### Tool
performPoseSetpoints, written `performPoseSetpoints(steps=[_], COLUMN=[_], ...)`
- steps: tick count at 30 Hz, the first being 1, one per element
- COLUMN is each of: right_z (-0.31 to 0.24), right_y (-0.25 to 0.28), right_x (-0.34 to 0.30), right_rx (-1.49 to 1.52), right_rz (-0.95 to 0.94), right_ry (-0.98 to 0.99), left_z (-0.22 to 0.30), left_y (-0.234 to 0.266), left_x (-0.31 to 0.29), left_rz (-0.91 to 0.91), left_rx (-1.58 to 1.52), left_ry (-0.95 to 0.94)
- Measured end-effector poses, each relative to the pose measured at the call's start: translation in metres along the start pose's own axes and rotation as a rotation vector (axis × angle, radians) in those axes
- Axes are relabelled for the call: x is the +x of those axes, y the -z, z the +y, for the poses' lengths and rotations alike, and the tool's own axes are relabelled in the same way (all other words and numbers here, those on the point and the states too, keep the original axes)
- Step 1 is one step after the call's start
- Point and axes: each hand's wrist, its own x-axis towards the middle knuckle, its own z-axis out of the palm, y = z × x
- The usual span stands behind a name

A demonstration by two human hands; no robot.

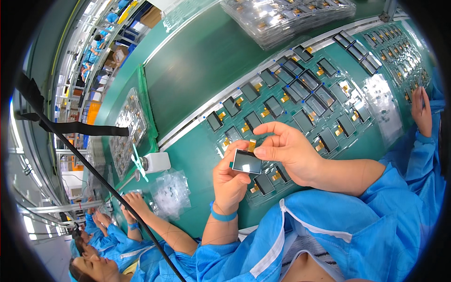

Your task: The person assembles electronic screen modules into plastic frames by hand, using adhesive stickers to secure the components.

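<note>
My left hand (227, 182) is closed on a small LCD display module (247, 162), gripping it by its edges between thumb and fingers. The module has a dark glossy screen, a light frame and a short gold flex cable (252, 145) rising from its top edge. At that cable, my right hand (293, 152) has its thumb and fingers pinched together, with the index finger raised a little. Beneath and beyond both hands lies a clear plastic tray (350, 136) with several similar displays (304, 121) and orange flex tails. A blue band (223, 215) circles my left wrist.
Stacked clear trays (286, 19) stand at the far side. More trayed displays lie at left (128, 127) and right (394, 51). A white box-shaped device (157, 162) and clear bags (171, 192) sit at left. A black cable (94, 167) crosses the left side. Co-workers' hands (136, 207) are on both sides.
</note>
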Motion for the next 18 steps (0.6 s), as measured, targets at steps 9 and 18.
performPoseSetpoints(steps=[9, 18], right_z=[0.003, -0.009], right_y=[-0.002, 0.008], right_x=[-0.003, 0.003], right_rx=[-0.109, -0.195], right_rz=[-0.037, 0.037], right_ry=[0.064, 0.226], left_z=[0.005, 0.013], left_y=[-0.001, 0.012], left_x=[0.003, 0.002], left_rz=[-0.136, -0.043], left_rx=[-0.153, -0.573], left_ry=[0.014, 0.088])
